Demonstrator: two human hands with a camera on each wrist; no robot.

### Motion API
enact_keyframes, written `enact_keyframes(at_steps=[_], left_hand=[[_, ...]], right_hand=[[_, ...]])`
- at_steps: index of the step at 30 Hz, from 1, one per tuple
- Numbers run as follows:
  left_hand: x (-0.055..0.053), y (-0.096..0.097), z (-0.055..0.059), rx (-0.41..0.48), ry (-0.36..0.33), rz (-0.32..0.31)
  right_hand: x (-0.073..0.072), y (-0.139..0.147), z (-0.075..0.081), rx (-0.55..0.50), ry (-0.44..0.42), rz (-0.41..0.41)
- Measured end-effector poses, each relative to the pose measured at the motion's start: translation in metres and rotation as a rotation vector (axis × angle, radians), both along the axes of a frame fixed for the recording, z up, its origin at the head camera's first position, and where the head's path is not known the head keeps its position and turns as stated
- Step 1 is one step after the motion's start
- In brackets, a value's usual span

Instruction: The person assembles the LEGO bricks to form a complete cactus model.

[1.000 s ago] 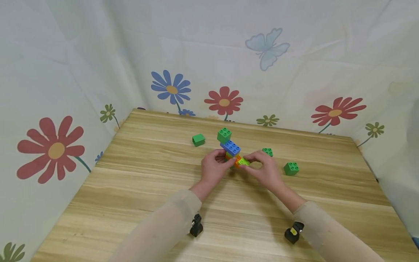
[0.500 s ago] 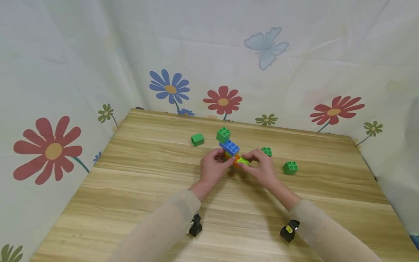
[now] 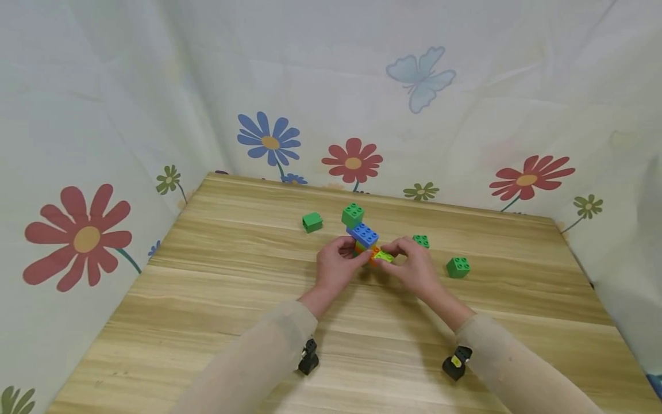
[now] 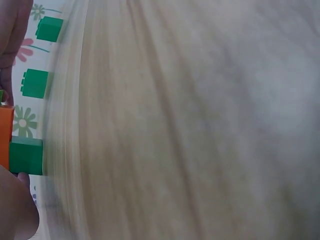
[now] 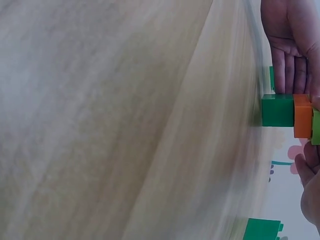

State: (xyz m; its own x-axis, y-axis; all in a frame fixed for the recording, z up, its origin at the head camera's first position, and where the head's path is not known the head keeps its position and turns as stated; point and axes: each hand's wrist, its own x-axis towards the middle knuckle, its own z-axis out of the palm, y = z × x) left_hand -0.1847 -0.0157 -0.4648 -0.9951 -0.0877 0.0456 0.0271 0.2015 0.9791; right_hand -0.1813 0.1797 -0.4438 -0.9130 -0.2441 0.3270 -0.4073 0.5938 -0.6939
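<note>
A stack of toy building bricks stands between both hands in the head view. Its top is a green brick (image 3: 353, 215), then a blue brick (image 3: 365, 235), with an orange brick (image 3: 373, 256) lower down and a green bottom brick (image 4: 27, 156) on the table. My left hand (image 3: 336, 265) grips the stack around its lower bricks, partly hiding them. With thumb and fingers, my right hand (image 3: 418, 267) pinches a lime brick (image 3: 384, 256) at the right end of the orange one. In the right wrist view the lime brick (image 5: 315, 127) sits against the orange brick (image 5: 302, 116).
One loose green brick (image 3: 312, 222) lies on its side behind and left of the stack. Two more stand to the right, a partly hidden green brick (image 3: 421, 241) and a green brick (image 3: 458, 267). A flowered cloth (image 3: 305, 75) hangs behind the wooden table (image 3: 243, 253).
My right wrist and forearm have shifted slightly left since the earliest frame. Both hands keep their hold, and the loose bricks stay where they were.
</note>
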Motion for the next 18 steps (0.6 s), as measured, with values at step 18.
enact_keyframes(at_steps=[18], left_hand=[[0.0011,0.0009,-0.0021,-0.004,0.0,0.006]], right_hand=[[0.0056,0.0052,-0.0013,-0.053,-0.02,0.031]])
